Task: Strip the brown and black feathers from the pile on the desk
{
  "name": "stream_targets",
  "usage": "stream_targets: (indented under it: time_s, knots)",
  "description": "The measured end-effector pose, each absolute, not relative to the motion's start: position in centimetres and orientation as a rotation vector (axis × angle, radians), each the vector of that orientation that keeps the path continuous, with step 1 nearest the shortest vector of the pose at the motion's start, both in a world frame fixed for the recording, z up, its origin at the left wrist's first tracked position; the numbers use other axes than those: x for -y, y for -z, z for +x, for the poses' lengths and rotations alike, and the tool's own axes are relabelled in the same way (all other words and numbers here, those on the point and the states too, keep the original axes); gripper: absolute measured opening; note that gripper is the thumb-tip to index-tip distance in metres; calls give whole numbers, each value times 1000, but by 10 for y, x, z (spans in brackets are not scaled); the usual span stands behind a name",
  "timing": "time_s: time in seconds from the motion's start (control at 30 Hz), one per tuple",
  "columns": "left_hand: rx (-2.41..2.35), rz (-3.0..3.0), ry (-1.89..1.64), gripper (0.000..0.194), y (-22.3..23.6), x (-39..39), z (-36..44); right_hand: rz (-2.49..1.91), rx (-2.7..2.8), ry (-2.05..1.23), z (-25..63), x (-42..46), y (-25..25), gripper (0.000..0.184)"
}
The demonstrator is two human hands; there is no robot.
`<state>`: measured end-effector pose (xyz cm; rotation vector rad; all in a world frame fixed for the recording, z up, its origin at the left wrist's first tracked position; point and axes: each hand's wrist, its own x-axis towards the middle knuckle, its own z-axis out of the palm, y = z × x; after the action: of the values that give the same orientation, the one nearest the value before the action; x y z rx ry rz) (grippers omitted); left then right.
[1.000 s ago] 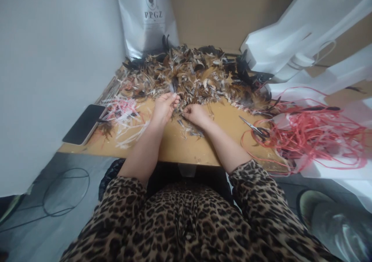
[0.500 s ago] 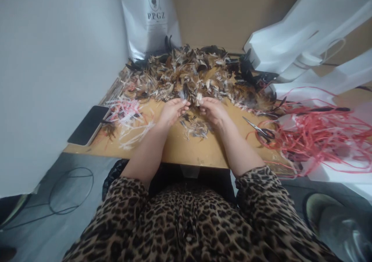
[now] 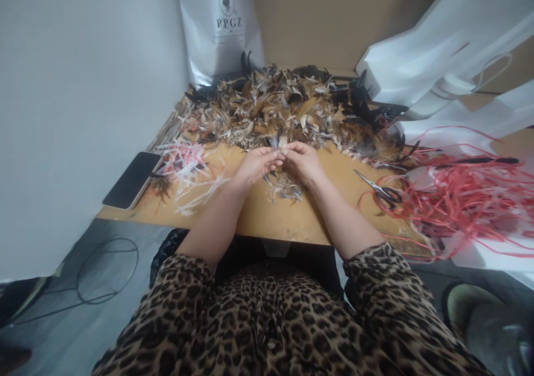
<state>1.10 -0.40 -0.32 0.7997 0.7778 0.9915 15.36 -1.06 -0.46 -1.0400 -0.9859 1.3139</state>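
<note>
My left hand and my right hand meet over the wooden table, fingertips pinched together on small feathers held between them. Just beyond the hands lies a big heap of brown, black and white feathers. A small bunch of loose feathers lies on the table under my right wrist. Both forearms come out of leopard-print sleeves.
A black phone lies at the table's left edge beside pink and white strips. Scissors lie to the right, next to a tangle of red cord. A silver bag stands behind; white bags lean at right.
My hands have come together from slightly apart, the right one rising off the table to meet the left at the heap's near edge. The view shifted slightly.
</note>
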Motion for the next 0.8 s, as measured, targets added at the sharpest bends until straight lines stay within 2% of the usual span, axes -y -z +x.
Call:
stream_targets:
  time_s: [0.8]
  knots:
    - [-793,841,-1052,3,6,2,12,-1081,1058,-1178,152,13,5,24]
